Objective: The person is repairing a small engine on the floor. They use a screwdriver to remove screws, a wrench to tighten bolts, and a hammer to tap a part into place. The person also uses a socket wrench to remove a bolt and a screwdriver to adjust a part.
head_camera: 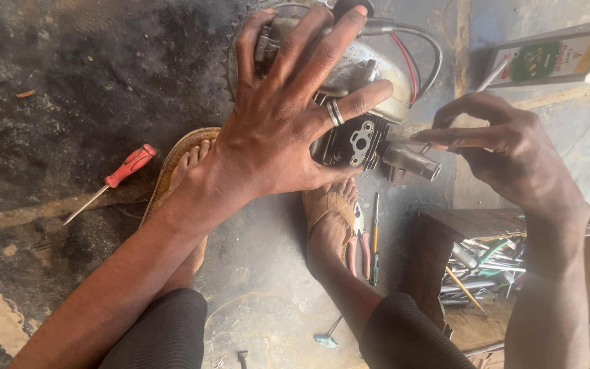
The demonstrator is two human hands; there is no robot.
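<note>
Head view, the only one going, looks straight down at somebody sitting on a stained concrete floor point(69, 61) with a small greasy metal engine block with a toothed sprocket, black and red cables and a black gasket face point(353, 130) propped between their sandalled feet.

Left hand point(288, 116) is spread wide, fingers fanned over the top of the engine, palm pressed down on it, so it's clamping the thing steady. Right hand point(507, 147) sits just to the right of the engine, fingertips pressed together in a pinch on a thin silvery metal rod or tool shaft point(489, 76). Can't really tell what kind of tool, the end is hidden behind the fingers. The tip end seems aimed at the short grey metal tube stub point(411, 158) sticking out of the engine's right side.

My read: this is the brace-and-poke stage, one hand holding, the other lining up. What it needs next, I'd say, is a steady left hand and careful aim from the right, since the engine rests loosely and could roll.

Around them: a red-handled screwdriver point(121, 174) well off to the left, red-handled pliers point(358, 246) and a thin green-and-yellow screwdriver point(375, 239) by the right foot, a dark wooden tool tray full of metal bits point(445, 239) on the right, and a grey-and-green oil bottle point(554, 58) top right.
</note>
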